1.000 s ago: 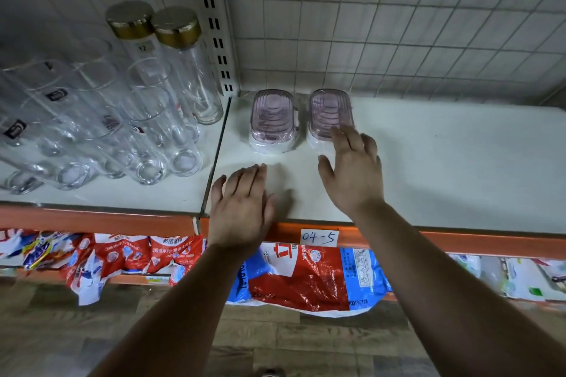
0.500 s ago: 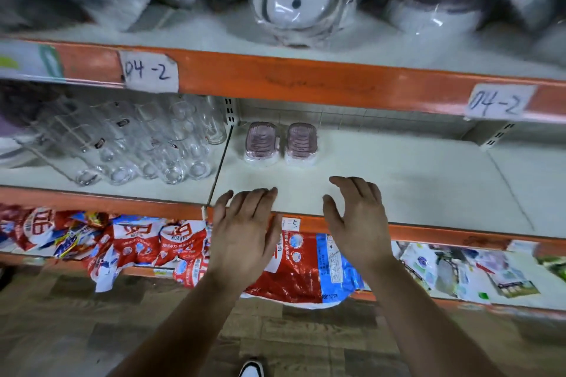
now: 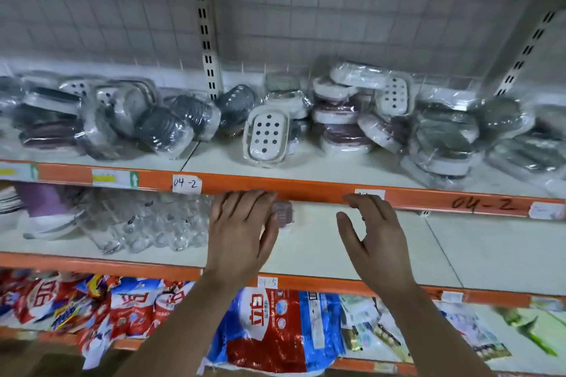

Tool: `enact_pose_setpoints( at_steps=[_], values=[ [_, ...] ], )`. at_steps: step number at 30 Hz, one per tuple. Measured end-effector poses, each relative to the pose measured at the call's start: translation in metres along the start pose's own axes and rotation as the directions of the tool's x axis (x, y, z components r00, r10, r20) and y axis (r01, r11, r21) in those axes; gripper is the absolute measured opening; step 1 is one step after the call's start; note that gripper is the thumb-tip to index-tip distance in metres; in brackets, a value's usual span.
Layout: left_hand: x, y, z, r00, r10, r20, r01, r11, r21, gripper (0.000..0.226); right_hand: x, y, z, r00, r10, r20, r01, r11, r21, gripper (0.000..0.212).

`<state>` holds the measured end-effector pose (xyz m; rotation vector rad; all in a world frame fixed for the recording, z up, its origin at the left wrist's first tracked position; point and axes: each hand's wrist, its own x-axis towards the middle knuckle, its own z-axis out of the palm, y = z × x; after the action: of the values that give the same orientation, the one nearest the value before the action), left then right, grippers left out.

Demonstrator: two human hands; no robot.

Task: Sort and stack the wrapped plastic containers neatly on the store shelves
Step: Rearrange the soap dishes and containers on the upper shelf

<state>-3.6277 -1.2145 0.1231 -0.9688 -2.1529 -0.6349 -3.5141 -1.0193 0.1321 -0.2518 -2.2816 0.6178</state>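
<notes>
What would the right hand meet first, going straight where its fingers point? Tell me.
The right hand would probably meet the upper shelf's orange front rail, near a small white label; depth unclear.

Three shelves are seen, one above another. On the upper shelf [image 3: 337, 168], across the middle of the frame, wrapped containers [image 3: 165, 128] are heaped from the left edge to the right edge. A perforated soap dish [image 3: 266, 133] is propped at the front near the centre, and a stack of containers [image 3: 340, 119] is set just right of it. A slotted upright [image 3: 208, 40] is fixed behind the heap, left of centre. On the middle shelf [image 3: 490, 254], glass tumblers [image 3: 147, 223] are laid at the left. One wrapped container [image 3: 283, 214] is placed right of them, partly hidden behind the left hand [image 3: 242, 236]. The right hand [image 3: 376, 239] is held further right, apart from it. Bags [image 3: 269, 330] are piled on the lowest shelf [image 3: 361, 365], along the bottom of the frame.
</notes>
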Motion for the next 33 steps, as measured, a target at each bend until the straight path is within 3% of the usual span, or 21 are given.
enact_pose_setpoints(
  at_steps=[7, 18, 26, 33],
  values=[
    [0.065, -0.013, -0.003, 1.0, -0.011, 0.001, 0.011, 1.0, 0.016, 0.041, 0.056, 0.008, -0.016, 0.999, -0.025, -0.046, 0.023, 0.999, -0.045, 0.039],
    [0.148, -0.03, 0.043, 0.998, 0.035, 0.058, -0.034, 0.999, -0.028, 0.043, 0.139, 0.034, 0.017, 0.999, 0.001, -0.047, -0.009, 0.986, -0.168, 0.037],
    [0.172, -0.016, 0.069, 0.992, 0.096, 0.079, -0.089, 0.993, -0.083, 0.044, 0.163, 0.075, 0.025, 0.982, 0.161, -0.104, -0.188, 0.913, -0.363, 0.038],
    [0.17, -0.005, 0.082, 0.987, 0.121, 0.101, -0.106, 0.984, -0.145, 0.043, 0.191, 0.096, 0.021, 0.923, 0.383, -0.03, -0.36, 0.836, -0.415, 0.049]
  ],
)
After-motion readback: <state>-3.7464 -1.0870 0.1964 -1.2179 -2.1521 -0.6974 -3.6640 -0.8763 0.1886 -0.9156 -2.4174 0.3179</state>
